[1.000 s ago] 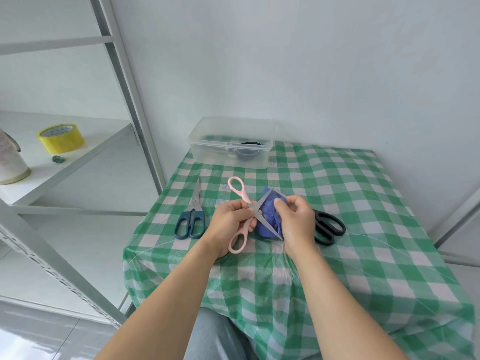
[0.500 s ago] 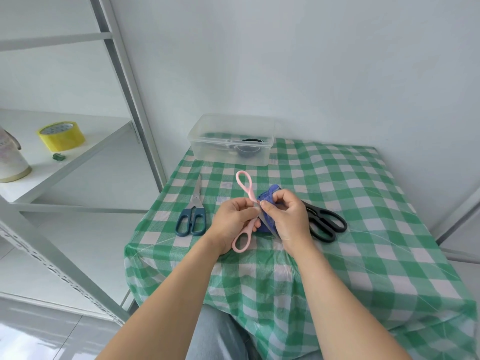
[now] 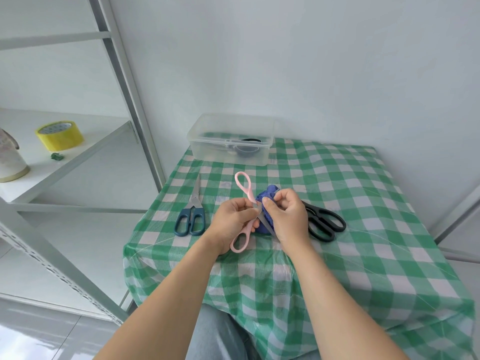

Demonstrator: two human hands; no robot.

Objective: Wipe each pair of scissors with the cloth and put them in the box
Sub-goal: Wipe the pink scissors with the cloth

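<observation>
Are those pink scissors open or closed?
Open: on the pink scissors, one handle loop sticks up above the left hand, the other hangs below it, while the right hand holds the blue cloth on a blade.

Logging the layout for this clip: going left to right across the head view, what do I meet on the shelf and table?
Yellow tape roll → blue-handled scissors → left hand gripping the pink scissors → right hand pinching the blue cloth → black scissors. The clear box spans the middle, so it is left out.
</observation>
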